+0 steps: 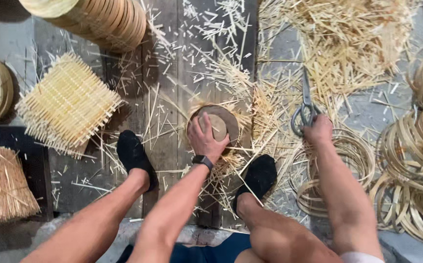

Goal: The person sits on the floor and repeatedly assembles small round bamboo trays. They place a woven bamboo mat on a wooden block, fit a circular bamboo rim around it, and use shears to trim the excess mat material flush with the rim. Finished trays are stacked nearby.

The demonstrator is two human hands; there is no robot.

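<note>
Left hand: palm down with fingers spread on a round bamboo hoop that has a woven disc set in it; the grip is a flat press, not a closed grasp, which seems meant to pin the piece against the floor. A dark watch sits at the wrist.
Hoop: on the plank floor between the two feet, near the middle of the view, with loose strips sticking out from under its rim.
Right hand: fingers closed through the handles of scissors; the blades point away from the person and lie low over the litter, well apart from the hoop.
Feet: dark shoes planted either side of the hoop, so the piece lies within easy reach of both hands.
Woven mat: square lattice of pale strips, lying toward the left edge of the floor.
Stacked hoops: a leaning column at the top edge, left of centre.
Loose rings: thin bamboo bands heaped along the right edge, some just under the right forearm.
Offcuts: a thick pile at the top right, thinner scatter across the planks.
Strip bundle: at the left edge, lower down.
</note>
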